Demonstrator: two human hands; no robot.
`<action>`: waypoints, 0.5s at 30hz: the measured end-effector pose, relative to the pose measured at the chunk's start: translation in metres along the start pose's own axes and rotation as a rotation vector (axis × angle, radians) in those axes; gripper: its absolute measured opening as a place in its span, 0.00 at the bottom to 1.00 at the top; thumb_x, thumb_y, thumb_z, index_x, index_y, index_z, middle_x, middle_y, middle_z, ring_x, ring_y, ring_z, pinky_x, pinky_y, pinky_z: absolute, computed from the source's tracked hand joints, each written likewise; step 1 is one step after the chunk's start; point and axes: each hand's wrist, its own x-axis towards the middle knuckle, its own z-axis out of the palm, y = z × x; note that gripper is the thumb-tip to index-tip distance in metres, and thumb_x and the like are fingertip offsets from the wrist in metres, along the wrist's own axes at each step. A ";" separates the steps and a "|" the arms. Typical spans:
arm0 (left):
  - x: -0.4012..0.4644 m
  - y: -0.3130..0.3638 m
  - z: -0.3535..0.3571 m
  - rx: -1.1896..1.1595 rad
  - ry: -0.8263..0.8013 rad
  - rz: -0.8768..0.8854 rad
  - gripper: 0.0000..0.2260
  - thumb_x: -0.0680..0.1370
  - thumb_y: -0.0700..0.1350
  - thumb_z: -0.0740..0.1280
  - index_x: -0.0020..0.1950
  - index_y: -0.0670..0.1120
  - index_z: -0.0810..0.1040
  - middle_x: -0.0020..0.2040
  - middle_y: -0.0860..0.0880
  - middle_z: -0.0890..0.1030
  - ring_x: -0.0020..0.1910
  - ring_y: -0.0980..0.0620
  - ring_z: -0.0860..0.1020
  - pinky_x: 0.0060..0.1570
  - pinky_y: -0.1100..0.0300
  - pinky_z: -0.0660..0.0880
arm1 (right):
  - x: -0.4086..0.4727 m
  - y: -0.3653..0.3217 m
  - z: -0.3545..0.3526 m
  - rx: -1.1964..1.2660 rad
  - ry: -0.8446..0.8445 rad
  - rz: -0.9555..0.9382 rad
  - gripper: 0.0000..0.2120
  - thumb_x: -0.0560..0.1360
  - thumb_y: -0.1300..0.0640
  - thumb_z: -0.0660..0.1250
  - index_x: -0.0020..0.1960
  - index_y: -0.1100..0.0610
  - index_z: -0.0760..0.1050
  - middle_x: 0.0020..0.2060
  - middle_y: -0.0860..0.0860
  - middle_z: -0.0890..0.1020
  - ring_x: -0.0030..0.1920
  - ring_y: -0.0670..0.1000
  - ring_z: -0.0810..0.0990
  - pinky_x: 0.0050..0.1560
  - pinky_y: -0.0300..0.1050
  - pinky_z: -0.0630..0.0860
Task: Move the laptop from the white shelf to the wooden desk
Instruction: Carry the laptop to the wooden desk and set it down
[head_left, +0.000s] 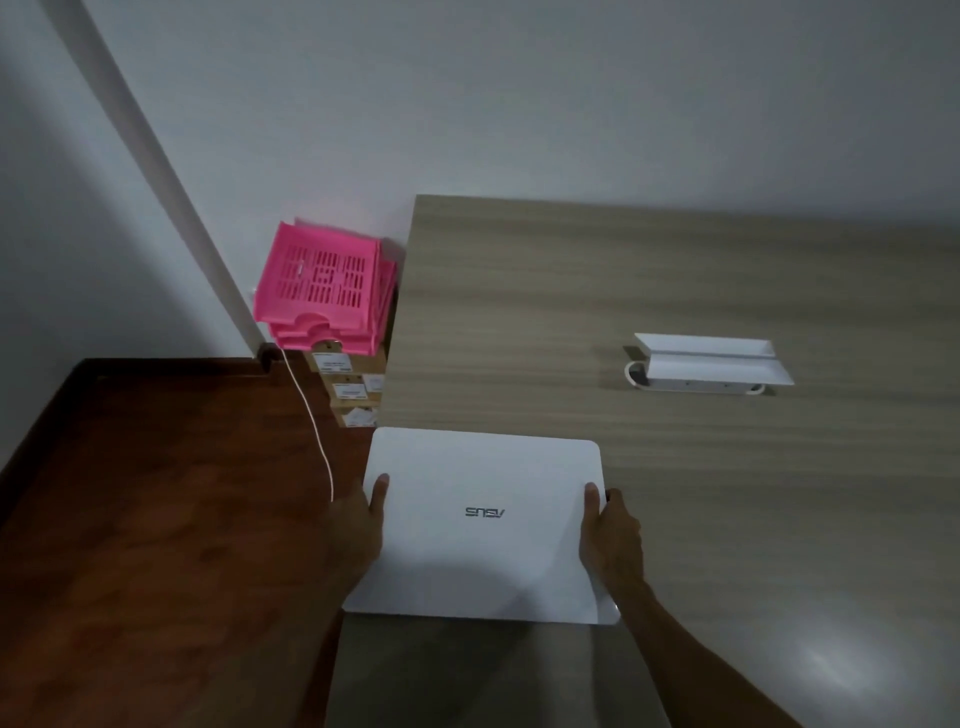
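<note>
A closed white laptop with a grey logo on its lid is held flat over the near left part of the light wooden desk. My left hand grips its left edge, thumb on the lid. My right hand grips its right edge the same way. The laptop's left side reaches just past the desk's left edge. I cannot tell whether its underside touches the desk. The white shelf is out of view.
A white tray-like stand lies on the desk at the right. A dark red-brown table sits to the left, with a white cable running across it. Pink baskets are stacked on cardboard boxes against the wall.
</note>
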 end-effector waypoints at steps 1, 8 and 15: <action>0.005 -0.002 0.005 0.007 0.000 0.013 0.41 0.76 0.71 0.40 0.49 0.39 0.78 0.41 0.39 0.83 0.43 0.37 0.82 0.48 0.48 0.76 | 0.005 0.000 0.002 -0.015 -0.008 -0.001 0.27 0.81 0.37 0.50 0.59 0.58 0.72 0.50 0.61 0.82 0.50 0.64 0.81 0.49 0.54 0.77; 0.014 -0.002 0.017 0.051 -0.102 -0.037 0.40 0.78 0.69 0.42 0.55 0.38 0.79 0.49 0.39 0.83 0.51 0.36 0.81 0.52 0.46 0.73 | 0.023 0.001 0.009 -0.116 -0.029 -0.026 0.28 0.80 0.36 0.48 0.60 0.58 0.71 0.50 0.61 0.82 0.49 0.64 0.82 0.49 0.56 0.79; 0.020 -0.017 0.036 0.427 -0.090 0.023 0.29 0.83 0.58 0.53 0.35 0.41 0.80 0.27 0.41 0.79 0.25 0.43 0.78 0.30 0.55 0.78 | 0.035 0.003 0.009 -0.334 -0.015 -0.108 0.26 0.82 0.41 0.46 0.61 0.60 0.71 0.52 0.63 0.81 0.53 0.67 0.81 0.51 0.55 0.74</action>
